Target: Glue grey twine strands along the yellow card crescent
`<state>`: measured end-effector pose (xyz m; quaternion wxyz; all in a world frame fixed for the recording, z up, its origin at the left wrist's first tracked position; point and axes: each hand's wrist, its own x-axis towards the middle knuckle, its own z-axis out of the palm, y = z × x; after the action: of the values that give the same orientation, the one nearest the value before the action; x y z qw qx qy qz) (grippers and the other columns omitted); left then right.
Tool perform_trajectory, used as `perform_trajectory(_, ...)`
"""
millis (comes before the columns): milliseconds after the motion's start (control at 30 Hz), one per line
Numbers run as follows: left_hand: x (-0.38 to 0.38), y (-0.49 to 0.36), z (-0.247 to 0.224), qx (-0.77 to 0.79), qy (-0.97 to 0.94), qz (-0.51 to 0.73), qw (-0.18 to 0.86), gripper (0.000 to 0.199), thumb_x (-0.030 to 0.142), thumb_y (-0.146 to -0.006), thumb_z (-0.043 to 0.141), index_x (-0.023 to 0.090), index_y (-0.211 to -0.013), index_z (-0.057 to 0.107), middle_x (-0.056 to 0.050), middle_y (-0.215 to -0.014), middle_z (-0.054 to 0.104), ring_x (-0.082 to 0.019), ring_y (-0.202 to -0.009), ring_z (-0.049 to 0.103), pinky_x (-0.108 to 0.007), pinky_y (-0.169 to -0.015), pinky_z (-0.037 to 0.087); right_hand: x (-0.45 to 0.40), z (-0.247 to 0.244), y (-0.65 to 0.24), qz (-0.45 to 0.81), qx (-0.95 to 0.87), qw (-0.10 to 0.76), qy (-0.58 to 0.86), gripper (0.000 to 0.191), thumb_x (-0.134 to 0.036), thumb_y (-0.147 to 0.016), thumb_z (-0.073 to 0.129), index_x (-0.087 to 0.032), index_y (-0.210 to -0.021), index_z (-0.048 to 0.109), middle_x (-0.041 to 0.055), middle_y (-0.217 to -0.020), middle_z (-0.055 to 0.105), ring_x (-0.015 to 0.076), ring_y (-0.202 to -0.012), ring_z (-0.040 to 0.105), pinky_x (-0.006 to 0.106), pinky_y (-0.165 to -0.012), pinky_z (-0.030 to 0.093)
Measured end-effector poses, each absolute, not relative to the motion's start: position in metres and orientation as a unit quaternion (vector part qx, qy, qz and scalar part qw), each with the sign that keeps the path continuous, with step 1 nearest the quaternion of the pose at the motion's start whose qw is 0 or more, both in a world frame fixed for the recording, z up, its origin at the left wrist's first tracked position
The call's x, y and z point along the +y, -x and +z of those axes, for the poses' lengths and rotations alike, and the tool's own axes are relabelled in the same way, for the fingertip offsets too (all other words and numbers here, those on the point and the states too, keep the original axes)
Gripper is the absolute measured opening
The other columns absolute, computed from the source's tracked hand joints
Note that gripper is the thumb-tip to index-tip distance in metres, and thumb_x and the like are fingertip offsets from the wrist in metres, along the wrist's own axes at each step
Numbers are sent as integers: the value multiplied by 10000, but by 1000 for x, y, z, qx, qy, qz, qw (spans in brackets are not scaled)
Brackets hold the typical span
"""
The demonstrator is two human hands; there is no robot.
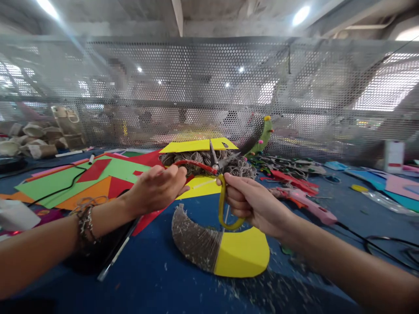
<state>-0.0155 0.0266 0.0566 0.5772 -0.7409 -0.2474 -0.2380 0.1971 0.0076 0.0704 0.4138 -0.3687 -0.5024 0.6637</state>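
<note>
My right hand [245, 198] grips the yellow handle of a pair of scissors [213, 155], whose metal blades are spread wide and point up and to the right. From the pivot a red curved piece, which looks like the other handle, runs to the curled fingers of my left hand [160, 185]. Below both hands lies a curved yellow card piece [244, 253]. Grey-brown yarn [196, 242] wraps its left part, with pale bits on it. Behind the scissors sits a heap of grey yarn [193, 159], topped by a yellow card [186, 145].
Red, green and orange sheets [65, 174] spread over the left. A pink glue gun [310, 205] with a black cord lies right. A green curved piece with pompoms [263, 138] leans against the perforated metal screen [183, 87]. Scraps litter the blue table [147, 270].
</note>
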Motion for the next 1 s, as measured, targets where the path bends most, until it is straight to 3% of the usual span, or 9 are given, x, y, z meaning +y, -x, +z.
perform_trajectory(133, 25, 8, 60, -277, 742, -266, 550, 329, 214, -910, 343, 166, -642, 529, -22, -683, 573, -183, -735, 438, -331, -649, 231, 4, 77, -197, 603, -570, 395, 395, 288, -353, -882, 345, -177, -672, 434, -114, -419, 191, 21, -338, 130, 130, -311, 127)
perform_trajectory(333, 24, -7, 59, -306, 749, -259, 528, 313, 192, -900, 332, 149, -658, 525, -37, -690, 546, -199, -734, 423, -341, -654, 228, 7, 76, -197, 554, -625, 345, 428, 292, -348, -885, 307, -190, -653, 390, -114, -402, 198, 27, -337, 143, 130, -310, 157)
perform_trajectory(600, 31, -13, 55, -332, 765, -234, 500, 253, 184, -874, 405, 157, -647, 512, -26, -659, 508, -205, -721, 428, -330, -652, 246, 8, 63, -189, 544, -612, 350, 456, 276, -326, -890, 275, -196, -665, 368, -115, -385, 188, 31, -329, 148, 137, -315, 171)
perform_trajectory(767, 41, -8, 59, -318, 787, -200, 490, 187, 126, -837, 429, 137, -696, 551, -56, -737, 554, -211, -709, 458, -318, -606, 281, 7, 53, -182, 544, -626, 291, 478, 262, -301, -875, 296, -190, -656, 384, -108, -378, 216, 33, -317, 180, 151, -321, 197)
perform_trajectory(900, 45, -1, 72, -301, 803, -187, 479, 253, 211, -861, 436, 151, -638, 540, -33, -651, 517, -184, -622, 461, -295, -547, 300, 12, 58, -183, 521, -623, 351, 466, 252, -314, -856, 348, -184, -650, 412, -109, -384, 212, 28, -315, 174, 156, -318, 167)
perform_trajectory(1000, 41, 3, 82, -289, 808, -214, 466, 255, 246, -869, 419, 131, -693, 563, -55, -718, 537, -187, -688, 478, -293, -595, 353, 16, 72, -192, 490, -640, 381, 453, 259, -366, -833, 408, -176, -661, 441, -108, -400, 229, 21, -326, 174, 159, -321, 147)
